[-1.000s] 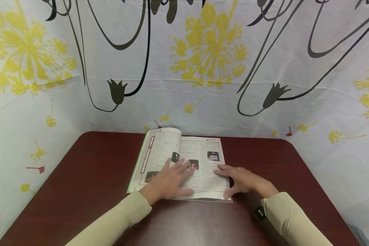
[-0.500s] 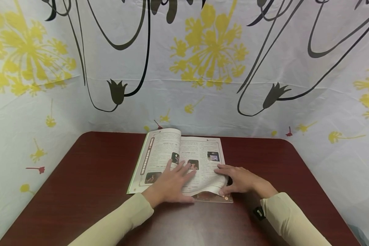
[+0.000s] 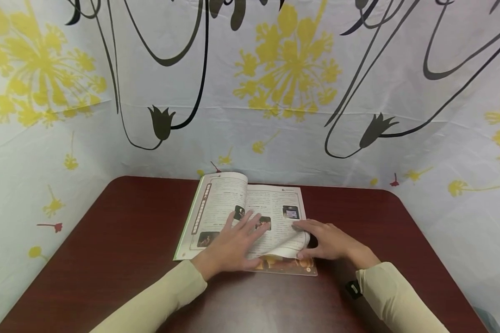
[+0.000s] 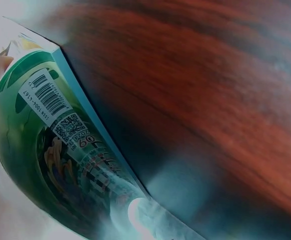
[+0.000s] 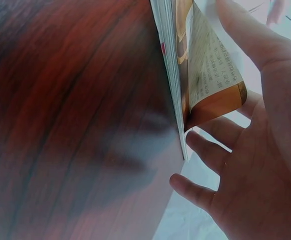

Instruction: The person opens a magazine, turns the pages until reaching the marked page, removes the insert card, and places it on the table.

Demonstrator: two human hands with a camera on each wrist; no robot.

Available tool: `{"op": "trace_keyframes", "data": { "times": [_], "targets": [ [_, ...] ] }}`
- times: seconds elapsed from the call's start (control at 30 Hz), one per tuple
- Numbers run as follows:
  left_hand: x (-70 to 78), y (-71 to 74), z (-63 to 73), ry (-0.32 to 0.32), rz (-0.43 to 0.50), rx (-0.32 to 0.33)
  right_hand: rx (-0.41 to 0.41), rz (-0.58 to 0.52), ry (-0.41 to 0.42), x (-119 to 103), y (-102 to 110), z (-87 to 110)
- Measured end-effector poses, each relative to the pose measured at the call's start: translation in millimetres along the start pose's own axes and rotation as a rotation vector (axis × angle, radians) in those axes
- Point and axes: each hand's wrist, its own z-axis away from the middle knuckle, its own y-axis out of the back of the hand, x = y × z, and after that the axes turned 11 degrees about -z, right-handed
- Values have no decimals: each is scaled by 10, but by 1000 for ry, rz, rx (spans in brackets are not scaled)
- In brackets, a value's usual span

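Note:
An open magazine lies on the table, its left side bowed upward. Across its lower middle rests my left hand, fingers spread. My right hand is at the lower right edge, holding a buckled page between thumb and fingers. That page's lower edge is lifted, and a brown and orange picture page shows underneath. In the right wrist view the page corner curls against the fingers. The left wrist view shows the magazine's green cover with a barcode, curving up off the table.
The dark red wooden table has rounded far corners. Behind and beside it hangs a white sheet with yellow flowers and dark stems. A black device sits at the right sleeve's cuff.
The right thumb has moved inward and up with the page's lower edge, which has lifted and buckled, uncovering the brown picture page. The left hand stays nearly in place on the magazine.

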Motion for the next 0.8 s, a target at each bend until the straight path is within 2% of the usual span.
{"op": "trace_keyframes", "data": {
  "times": [0.17,0.43,0.57,0.7,0.8],
  "targets": [
    [-15,7,-16,-34,-21,101,12,19,18,4,33,11],
    [-28,23,-27,-130,27,287,24,82,-71,32,85,60],
    [-44,31,-28,-158,-56,377,28,83,-104,55,89,81],
    [-65,64,-23,-159,-173,391,17,79,-129,51,96,79],
    [-77,81,-17,-160,-215,366,7,60,-134,40,98,70]
  ]
}}
